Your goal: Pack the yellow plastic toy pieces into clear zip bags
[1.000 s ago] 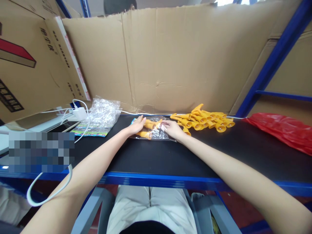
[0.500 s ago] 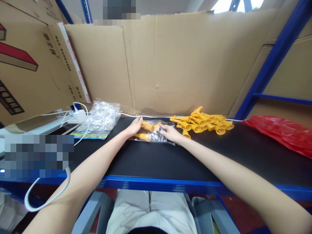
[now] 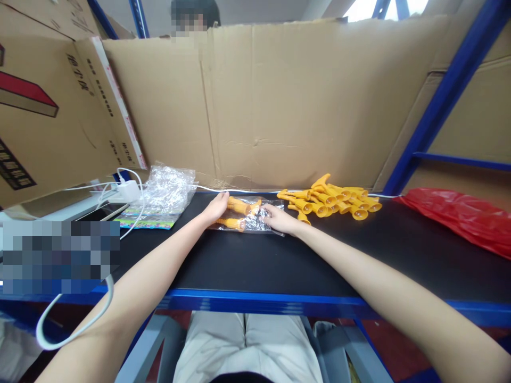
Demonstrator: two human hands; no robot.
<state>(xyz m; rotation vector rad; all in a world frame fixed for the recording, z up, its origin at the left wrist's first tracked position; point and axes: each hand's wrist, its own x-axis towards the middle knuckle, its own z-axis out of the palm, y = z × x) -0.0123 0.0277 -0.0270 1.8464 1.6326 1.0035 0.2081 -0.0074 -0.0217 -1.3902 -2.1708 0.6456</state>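
A clear plastic bag (image 3: pixel 247 219) with a few yellow funnel-shaped plastic parts inside lies on the black bench top (image 3: pixel 247 260). My left hand (image 3: pixel 216 208) rests on the bag's left end, fingers curled over a yellow part through the film. On the bag's right end lies my right hand (image 3: pixel 278 219), its fingers pressed down on the plastic. Just right of that hand sits a loose heap of the same yellow parts (image 3: pixel 333 199).
A stack of empty clear bags (image 3: pixel 167 189) and colourful printed cards (image 3: pixel 146 219) lie at the left, beside a white charger and cable (image 3: pixel 128 190). A red plastic bag (image 3: pixel 463 215) lies at the right. Cardboard walls (image 3: pixel 279 101) close off the back. Another person's head shows above them.
Both hands and the bag have stayed in nearly the same place; the fingers have shifted slightly on the bag. The view has tilted a little.
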